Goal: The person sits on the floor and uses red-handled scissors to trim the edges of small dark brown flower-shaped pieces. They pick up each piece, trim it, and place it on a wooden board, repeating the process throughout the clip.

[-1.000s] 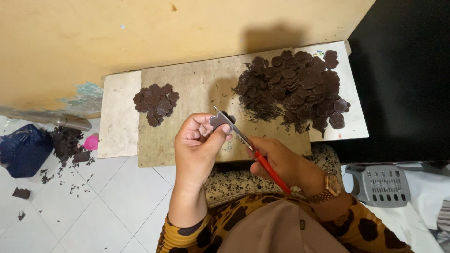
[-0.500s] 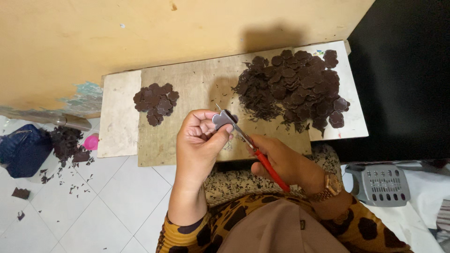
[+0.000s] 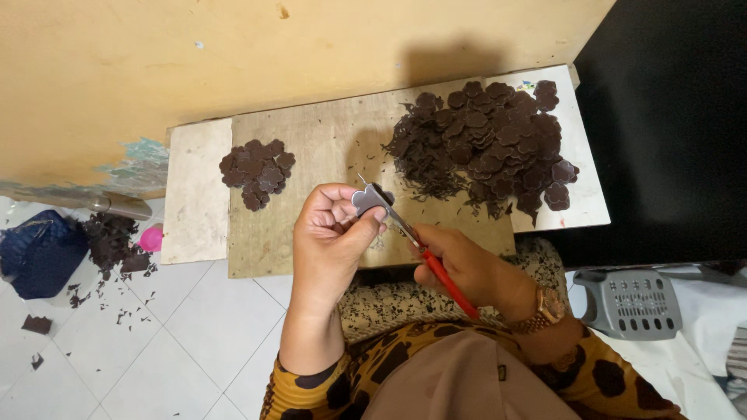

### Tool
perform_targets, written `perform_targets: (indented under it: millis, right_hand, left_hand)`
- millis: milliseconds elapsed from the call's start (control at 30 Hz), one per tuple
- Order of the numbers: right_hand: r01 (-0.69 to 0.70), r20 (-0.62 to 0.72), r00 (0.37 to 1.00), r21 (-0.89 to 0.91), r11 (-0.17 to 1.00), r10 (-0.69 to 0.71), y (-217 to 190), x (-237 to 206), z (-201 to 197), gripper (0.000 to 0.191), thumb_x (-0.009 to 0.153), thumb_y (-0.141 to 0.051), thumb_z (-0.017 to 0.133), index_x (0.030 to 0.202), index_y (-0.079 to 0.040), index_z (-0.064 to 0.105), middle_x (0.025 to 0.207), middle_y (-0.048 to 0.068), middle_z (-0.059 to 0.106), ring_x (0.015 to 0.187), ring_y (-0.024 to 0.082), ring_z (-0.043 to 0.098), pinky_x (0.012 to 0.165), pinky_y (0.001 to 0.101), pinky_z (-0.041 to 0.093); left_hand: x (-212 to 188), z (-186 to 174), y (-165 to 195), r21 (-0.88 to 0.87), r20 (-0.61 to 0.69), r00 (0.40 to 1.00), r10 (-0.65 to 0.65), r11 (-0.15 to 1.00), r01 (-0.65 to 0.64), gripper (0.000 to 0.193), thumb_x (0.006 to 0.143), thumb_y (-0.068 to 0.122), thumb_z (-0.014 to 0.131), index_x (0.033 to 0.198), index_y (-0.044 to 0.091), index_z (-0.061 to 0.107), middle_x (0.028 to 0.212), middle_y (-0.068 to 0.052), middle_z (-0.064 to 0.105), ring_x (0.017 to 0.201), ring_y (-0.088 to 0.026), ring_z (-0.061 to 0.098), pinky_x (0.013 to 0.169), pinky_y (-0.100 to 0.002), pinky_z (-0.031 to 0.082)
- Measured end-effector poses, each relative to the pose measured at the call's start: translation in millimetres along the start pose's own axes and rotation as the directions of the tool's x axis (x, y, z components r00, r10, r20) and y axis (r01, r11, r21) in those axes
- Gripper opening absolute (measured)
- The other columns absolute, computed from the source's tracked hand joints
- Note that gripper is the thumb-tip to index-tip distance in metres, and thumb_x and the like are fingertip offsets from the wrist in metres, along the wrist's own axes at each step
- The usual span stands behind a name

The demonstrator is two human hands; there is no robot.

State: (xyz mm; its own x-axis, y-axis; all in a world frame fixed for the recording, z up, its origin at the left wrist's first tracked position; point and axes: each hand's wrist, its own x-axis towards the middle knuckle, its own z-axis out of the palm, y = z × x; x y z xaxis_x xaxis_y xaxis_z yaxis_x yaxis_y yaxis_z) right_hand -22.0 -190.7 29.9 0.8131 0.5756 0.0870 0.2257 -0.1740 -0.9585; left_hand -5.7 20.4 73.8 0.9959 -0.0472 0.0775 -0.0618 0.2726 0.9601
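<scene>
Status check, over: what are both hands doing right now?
Left hand pinching a small dark cutout. Right hand gripping red-handled scissors, blades at the cutout. Nothing blocking; cutout piles lie on the board beyond.

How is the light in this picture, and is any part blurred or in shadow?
Head view: soft, even light, no glare; the left hand, the right hand and the red-handled scissors are sharp; a dim shadow lies on the yellow wall and the board; the black area at right shows no detail.
</scene>
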Motion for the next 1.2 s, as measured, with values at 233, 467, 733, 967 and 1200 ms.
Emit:
perform_targets:
  millis: [233, 467, 733, 967, 1200]
  right_hand:
    - [0.066, 0.005, 0.998, 0.018, 0.998, -0.066, 4, 0, 1, 0.077, 0.089, -0.081, 0.050, 0.103, -0.005, 0.054, 0.078, 0.001, 0.047, 0.069, 0.011, 0.047, 0.060, 0.0283, 0.043]
    - [-0.002, 0.021, 1.000, 0.045, 0.999, 0.001, 5, 1, 2, 0.077, 0.087, -0.083, 0.049, 0.098, -0.007, 0.054, 0.074, -0.001, 0.045, 0.066, 0.010, 0.046, 0.058, 0.0276, 0.042]
    - [0.113, 0.056, 0.992, 0.064, 0.992, -0.117, 2, 4, 3, 0.076, 0.092, -0.081, 0.049, 0.106, -0.006, 0.054, 0.080, 0.001, 0.047, 0.070, 0.012, 0.046, 0.063, 0.0280, 0.042]
    - [0.078, 0.030, 0.996, 0.083, 0.993, -0.080, 1, 5, 4, 0.078, 0.092, -0.081, 0.048, 0.108, -0.005, 0.054, 0.087, 0.002, 0.050, 0.076, 0.013, 0.048, 0.066, 0.0282, 0.044]
    - [-0.048, 0.007, 0.999, 0.138, 0.989, 0.047, 8, 4, 6, 0.081, 0.085, -0.083, 0.051, 0.108, -0.005, 0.052, 0.084, 0.003, 0.049, 0.073, 0.012, 0.048, 0.062, 0.0280, 0.045]
  left_hand:
    - [0, 1, -1, 0.004, 0.015, 1.000, -0.018, 1.000, 0.018, 0.024, 0.092, -0.010, 0.070, 0.110, 0.000, 0.058, 0.096, -0.008, 0.073, 0.082, -0.010, 0.069, 0.075, -0.025, 0.058]
    - [1, -1, -4, -0.042, 0.024, 1.000, -0.010, 0.999, 0.011, 0.019, 0.095, -0.007, 0.067, 0.109, 0.002, 0.059, 0.098, -0.007, 0.073, 0.087, -0.010, 0.069, 0.078, -0.027, 0.060]
    - [0, -7, -9, -0.048, 0.073, 0.994, -0.081, 0.995, 0.085, 0.009, 0.097, -0.006, 0.066, 0.102, 0.001, 0.064, 0.094, -0.005, 0.072, 0.081, -0.009, 0.067, 0.074, -0.025, 0.058]
    - [1, -6, -7, 0.040, 0.075, 0.997, -0.018, 0.999, 0.015, 0.007, 0.098, -0.005, 0.066, 0.103, 0.000, 0.066, 0.096, -0.004, 0.073, 0.084, -0.008, 0.064, 0.078, -0.023, 0.053]
    - [3, -2, -14, -0.034, 0.071, 0.997, -0.043, 0.998, 0.046, 0.008, 0.099, -0.003, 0.064, 0.105, 0.002, 0.064, 0.094, -0.002, 0.071, 0.082, -0.008, 0.064, 0.076, -0.023, 0.053]
